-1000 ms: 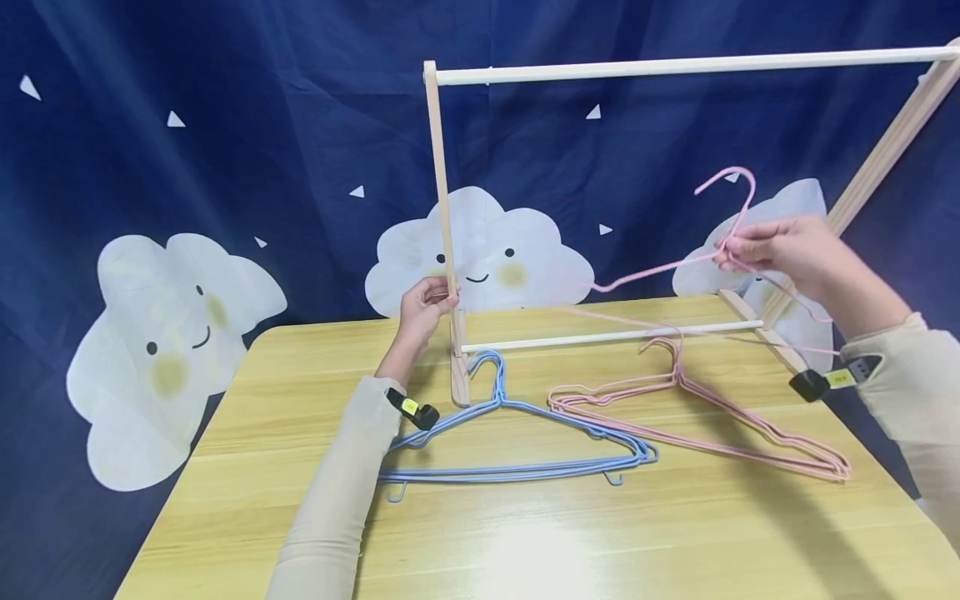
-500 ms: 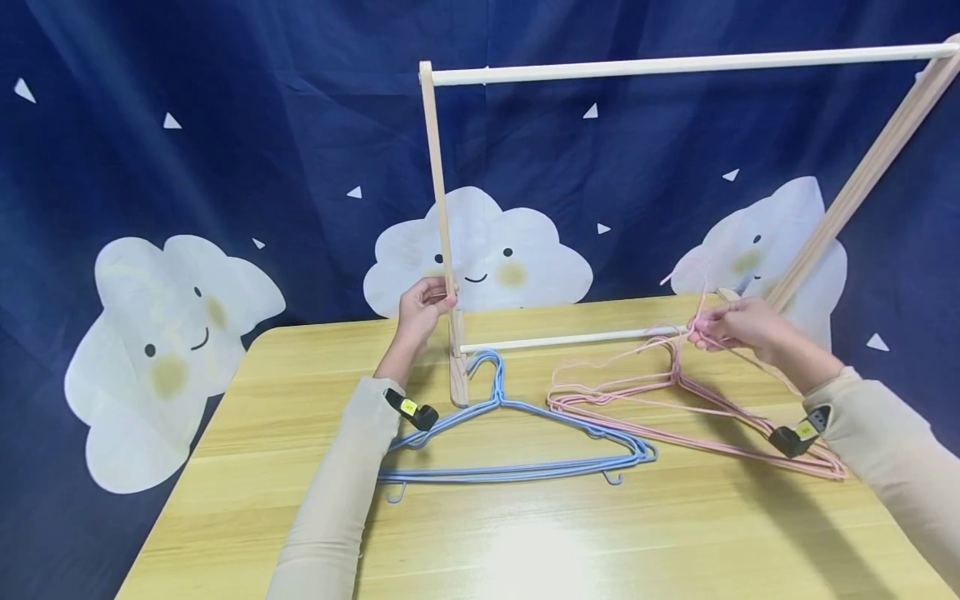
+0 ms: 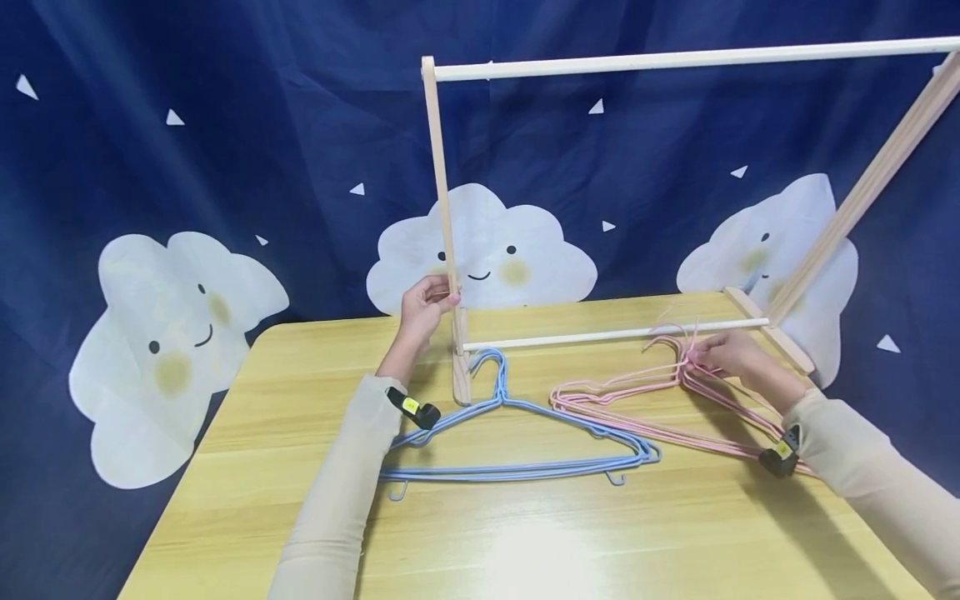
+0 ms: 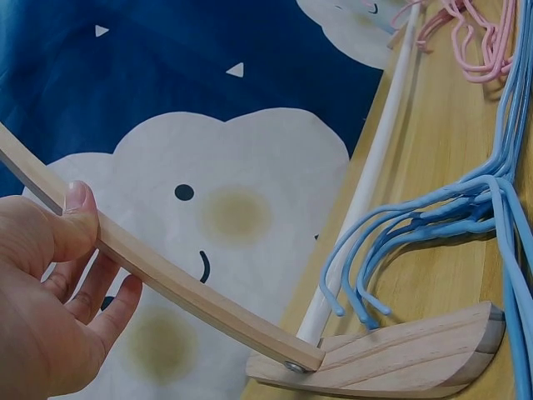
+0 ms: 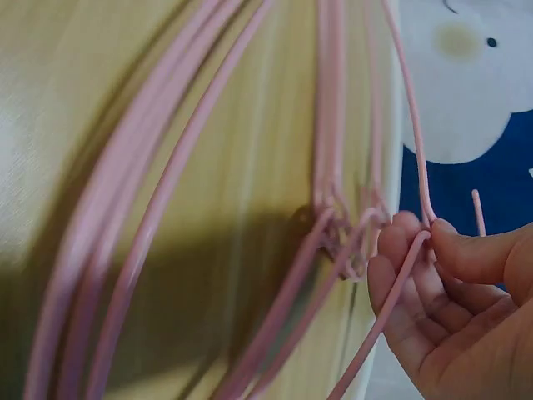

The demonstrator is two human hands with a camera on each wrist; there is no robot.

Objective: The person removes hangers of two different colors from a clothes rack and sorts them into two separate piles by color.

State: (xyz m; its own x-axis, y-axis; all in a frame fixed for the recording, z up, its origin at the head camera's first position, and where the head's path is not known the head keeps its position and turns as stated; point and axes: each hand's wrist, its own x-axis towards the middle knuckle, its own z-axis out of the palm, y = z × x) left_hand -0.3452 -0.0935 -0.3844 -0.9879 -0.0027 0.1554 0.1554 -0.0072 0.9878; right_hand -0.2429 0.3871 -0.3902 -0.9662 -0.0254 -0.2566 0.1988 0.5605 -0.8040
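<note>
My left hand (image 3: 423, 310) grips the left upright (image 3: 440, 171) of a wooden hanging rack, thumb on one side and fingers behind. At the right of the table, my right hand (image 3: 733, 354) pinches a thin pink clothes hanger (image 5: 393, 304) by its neck, low over a stack of pink hangers (image 5: 79, 233). The held hanger overlaps that stack in the head view. Its frame appears a little apart from the others in the right wrist view. Several blue hangers (image 3: 500, 392) lie stacked at the middle, their hooks (image 4: 391, 242) beside the rack's left foot (image 4: 391, 358).
The rack's top rail (image 3: 675, 60) runs high across the back, bare. A lower white rod (image 3: 570, 339) crosses near the tabletop. The slanted right upright (image 3: 862, 192) stands behind my right hand. A blue cloud-print curtain (image 3: 315, 108) hangs behind the wooden table (image 3: 247, 467).
My right hand has come down and slightly left with the pink hanger, from high in the air to the pink stack. My left hand has stayed on the upright.
</note>
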